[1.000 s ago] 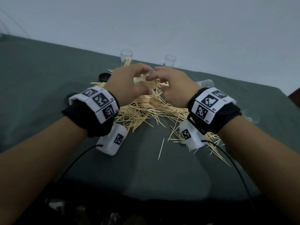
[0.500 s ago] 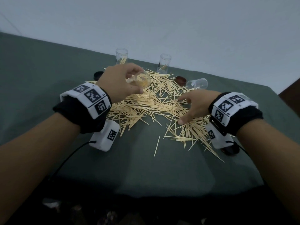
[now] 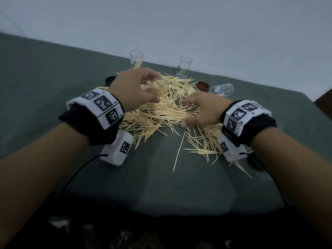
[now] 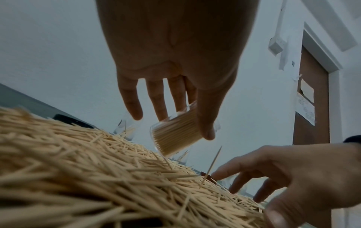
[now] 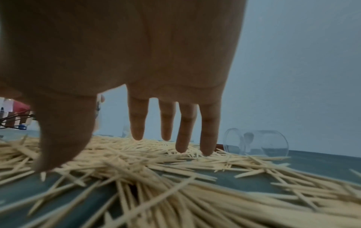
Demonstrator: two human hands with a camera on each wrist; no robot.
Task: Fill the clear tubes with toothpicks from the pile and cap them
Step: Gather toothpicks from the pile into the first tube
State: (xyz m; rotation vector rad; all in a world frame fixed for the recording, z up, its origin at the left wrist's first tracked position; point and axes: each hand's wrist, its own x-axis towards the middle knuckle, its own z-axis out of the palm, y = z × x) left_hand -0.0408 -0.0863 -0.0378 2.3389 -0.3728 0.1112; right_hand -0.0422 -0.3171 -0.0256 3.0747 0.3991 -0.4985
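My left hand (image 3: 136, 88) holds a clear tube (image 3: 159, 86) packed with toothpicks above the pile (image 3: 161, 115), mouth tilted toward me; the left wrist view shows that tube (image 4: 175, 132) between thumb and fingers. My right hand (image 3: 199, 108) hovers spread over the right part of the pile with straight fingers, fingertips (image 5: 181, 148) touching the toothpicks (image 5: 136, 166), nothing pinched. Two upright clear tubes (image 3: 136, 59) (image 3: 184, 69) at the back hold a few toothpicks. A third clear tube (image 3: 221, 89) lies on its side, also seen as the fallen tube (image 5: 255, 142).
A black cap (image 3: 110, 80) lies left of the pile and a brown cap (image 3: 203, 86) beside the fallen tube. Another dark cap (image 3: 255, 163) sits under my right wrist. The green cloth-covered table (image 3: 53, 83) ends at a pale wall behind the tubes.
My right hand left the held tube, moved right and down, and now spreads over the pile. The left hand keeps the filled tube nearly in place.
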